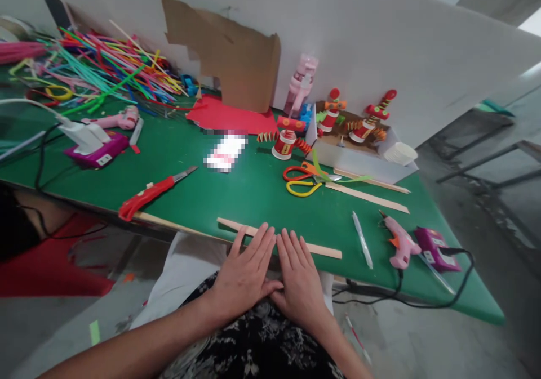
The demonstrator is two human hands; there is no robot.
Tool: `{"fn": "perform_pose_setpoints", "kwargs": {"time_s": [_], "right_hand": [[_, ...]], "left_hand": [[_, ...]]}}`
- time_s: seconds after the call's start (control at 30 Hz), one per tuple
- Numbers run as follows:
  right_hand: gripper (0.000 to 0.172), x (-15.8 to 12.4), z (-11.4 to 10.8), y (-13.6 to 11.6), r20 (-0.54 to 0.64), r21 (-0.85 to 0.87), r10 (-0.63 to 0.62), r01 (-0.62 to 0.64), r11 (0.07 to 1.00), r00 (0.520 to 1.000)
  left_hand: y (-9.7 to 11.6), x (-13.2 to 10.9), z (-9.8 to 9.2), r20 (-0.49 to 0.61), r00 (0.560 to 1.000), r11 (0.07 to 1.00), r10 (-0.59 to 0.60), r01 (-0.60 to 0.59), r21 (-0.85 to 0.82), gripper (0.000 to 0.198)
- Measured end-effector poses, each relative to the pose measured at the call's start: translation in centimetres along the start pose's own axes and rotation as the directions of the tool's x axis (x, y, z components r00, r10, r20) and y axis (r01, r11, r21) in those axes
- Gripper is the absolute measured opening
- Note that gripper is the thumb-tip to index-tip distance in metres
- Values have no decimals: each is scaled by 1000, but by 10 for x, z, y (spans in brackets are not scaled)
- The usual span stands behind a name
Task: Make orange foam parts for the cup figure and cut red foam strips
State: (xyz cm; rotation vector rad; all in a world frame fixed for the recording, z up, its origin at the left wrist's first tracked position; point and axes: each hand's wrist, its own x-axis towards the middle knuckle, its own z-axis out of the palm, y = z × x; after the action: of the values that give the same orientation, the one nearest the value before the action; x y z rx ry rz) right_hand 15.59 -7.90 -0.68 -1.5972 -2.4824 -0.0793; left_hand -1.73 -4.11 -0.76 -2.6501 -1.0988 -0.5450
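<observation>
My left hand (247,272) and my right hand (298,272) rest side by side at the table's front edge, palms down, fingers stretched out. Their fingertips lie over the middle of a flat, pale wooden strip (325,251) and hide part of it. Neither hand grips anything. To the left of them lies a red utility knife (147,195) with its blade out. Scissors (305,186) with one red and one yellow handle lie beyond my right hand. A white pen (362,238) and a pink glue gun (400,241) are off to its right.
Several colourful pipe cleaners (122,63) are heaped at the back left. Behind stand red paper-cup figures, one (284,144) outside a white box (359,162). A purple power strip (437,248) with a trailing cord sits at the right; another (96,151) is at the left.
</observation>
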Motion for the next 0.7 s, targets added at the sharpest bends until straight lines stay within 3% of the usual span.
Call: {"fn": "perform_pose_setpoints", "kwargs": {"time_s": [0.23,0.7], "right_hand": [[90,1,-1,0,-12,7,9,-9,1000,1000],[88,4,-5,-2,-32,-8,18,-18,1000,999]], "left_hand": [[-19,-14,0,4,1000,999,-31,31,13,67],[-47,-29,-20,-15,985,985,-172,171,-21,57]]}}
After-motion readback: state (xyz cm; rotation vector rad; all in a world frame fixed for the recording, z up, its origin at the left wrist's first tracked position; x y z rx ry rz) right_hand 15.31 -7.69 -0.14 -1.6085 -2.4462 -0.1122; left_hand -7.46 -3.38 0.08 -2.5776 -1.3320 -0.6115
